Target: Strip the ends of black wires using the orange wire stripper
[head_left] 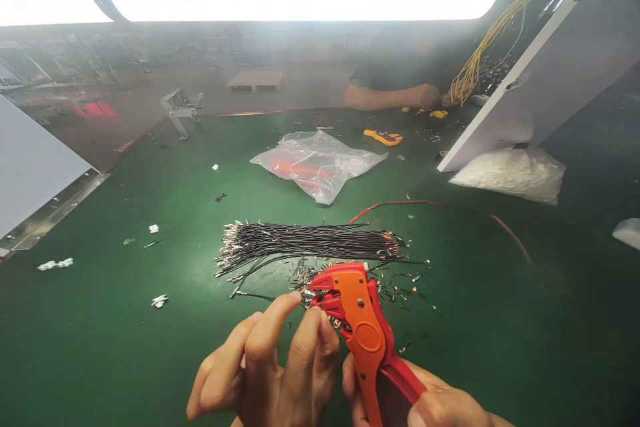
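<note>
Green counter (100,347) under a strip light (300,7) in head view, with black wires (310,241) laid parallel, apparently to keep ends sorted. Just nearer: wire stripper (369,337) in right hand (445,407), grip wrapped around handles (404,377), probably for leverage. Left hand (280,360) beside its jaws, grip partly curled; impossible to tell whether pinching anything.

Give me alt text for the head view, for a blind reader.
The right hand grips a red-and-orange wire stripper, the left hand close to its jaws, over a green table. Beyond lie a bundle of black wires with scattered scraps and, farther back, a plastic bag.
</note>
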`<state>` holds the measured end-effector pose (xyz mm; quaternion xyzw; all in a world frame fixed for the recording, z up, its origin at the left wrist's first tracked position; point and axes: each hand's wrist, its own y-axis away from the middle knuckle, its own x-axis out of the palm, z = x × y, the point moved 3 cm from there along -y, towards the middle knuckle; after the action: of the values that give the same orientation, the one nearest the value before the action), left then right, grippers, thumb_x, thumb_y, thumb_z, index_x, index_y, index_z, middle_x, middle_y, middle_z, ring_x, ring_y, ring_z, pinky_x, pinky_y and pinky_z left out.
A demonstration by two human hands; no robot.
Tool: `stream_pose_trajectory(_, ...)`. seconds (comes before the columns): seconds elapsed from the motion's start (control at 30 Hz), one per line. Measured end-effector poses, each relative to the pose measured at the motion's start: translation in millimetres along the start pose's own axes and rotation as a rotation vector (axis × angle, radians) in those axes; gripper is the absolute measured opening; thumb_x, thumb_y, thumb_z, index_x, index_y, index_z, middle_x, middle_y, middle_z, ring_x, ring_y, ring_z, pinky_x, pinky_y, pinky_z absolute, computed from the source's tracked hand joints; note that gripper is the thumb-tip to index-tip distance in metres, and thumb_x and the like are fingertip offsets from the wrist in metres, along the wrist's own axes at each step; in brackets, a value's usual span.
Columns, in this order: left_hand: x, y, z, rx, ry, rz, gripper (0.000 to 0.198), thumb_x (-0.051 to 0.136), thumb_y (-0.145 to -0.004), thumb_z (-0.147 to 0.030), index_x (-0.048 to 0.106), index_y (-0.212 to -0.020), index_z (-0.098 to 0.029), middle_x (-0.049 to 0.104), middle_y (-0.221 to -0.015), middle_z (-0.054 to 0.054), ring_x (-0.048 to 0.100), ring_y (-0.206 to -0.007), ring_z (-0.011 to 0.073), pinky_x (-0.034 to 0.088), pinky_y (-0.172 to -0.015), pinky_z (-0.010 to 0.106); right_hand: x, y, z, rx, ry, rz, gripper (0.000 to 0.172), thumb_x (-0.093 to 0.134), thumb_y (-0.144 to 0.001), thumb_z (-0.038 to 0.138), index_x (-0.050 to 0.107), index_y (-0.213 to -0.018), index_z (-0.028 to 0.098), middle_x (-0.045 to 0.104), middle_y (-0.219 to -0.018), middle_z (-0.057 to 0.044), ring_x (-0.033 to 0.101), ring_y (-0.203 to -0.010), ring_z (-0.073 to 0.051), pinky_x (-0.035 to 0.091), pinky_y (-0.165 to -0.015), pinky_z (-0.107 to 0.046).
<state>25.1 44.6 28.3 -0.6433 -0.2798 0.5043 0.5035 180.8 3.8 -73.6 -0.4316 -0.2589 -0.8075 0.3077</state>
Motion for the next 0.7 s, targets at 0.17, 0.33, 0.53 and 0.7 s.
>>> stream_pose_trajectory(0.17, 1.6, 0.1, 1.0, 0.049, -0.016, 0.040, 0.010, 0.066, -0.087, -0.019, 0.067, -0.078, -0.023, 0.065, -0.086, 0.005, 0.045, -0.067, 0.0197, 0.027, -0.065, 0.035, -0.2, -2.6, 0.2, 0.030, 0.007, -0.016, 0.045, 0.071, -0.049, 0.020, 0.069, -0.094, 0.011, 0.066, -0.081, -0.007, 0.046, -0.061, -0.011, 0.028, -0.051, -0.020)
stream_pose_trajectory(0.33, 6.4, 13.9, 1.0, -0.011, -0.055, 0.045, 0.011, 0.065, -0.086, -0.021, 0.067, -0.077, -0.026, 0.070, -0.085, 0.005, 0.049, -0.074, 0.0228, 0.028, -0.067, 0.037, -0.5, -1.7, -2.7, 0.053, -0.023, -0.053, 0.054, 0.071, -0.049, 0.017, 0.070, -0.102, 0.009, 0.066, -0.075, -0.006, 0.048, -0.056, -0.010, 0.029, -0.051, -0.020)
stream_pose_trajectory(0.53, 6.7, 5.0, 6.4, 0.101, 0.013, 0.097, 0.009, 0.068, -0.084, -0.018, 0.068, -0.079, -0.025, 0.069, -0.082, 0.005, 0.049, -0.066, 0.0199, 0.029, -0.059, 0.033, -0.4, -3.1, -2.5, -0.003, -0.006, -0.008, 0.056, 0.070, -0.051, 0.017, 0.070, -0.106, 0.009, 0.068, -0.076, -0.006, 0.047, -0.056, -0.010, 0.028, -0.051, -0.021)
stream_pose_trajectory(0.7, -1.4, 2.5, 2.6, -0.010, 0.001, 0.007, 0.008, 0.071, -0.084, -0.023, 0.069, -0.077, -0.028, 0.065, -0.080, 0.003, 0.047, -0.066, 0.0194, 0.031, -0.063, 0.033, 6.9, 0.3, 9.7, -0.008, -0.080, -0.041, 0.059, 0.065, -0.055, 0.023, 0.066, -0.113, 0.009, 0.065, -0.076, -0.006, 0.044, -0.059, -0.012, 0.029, -0.055, -0.022)
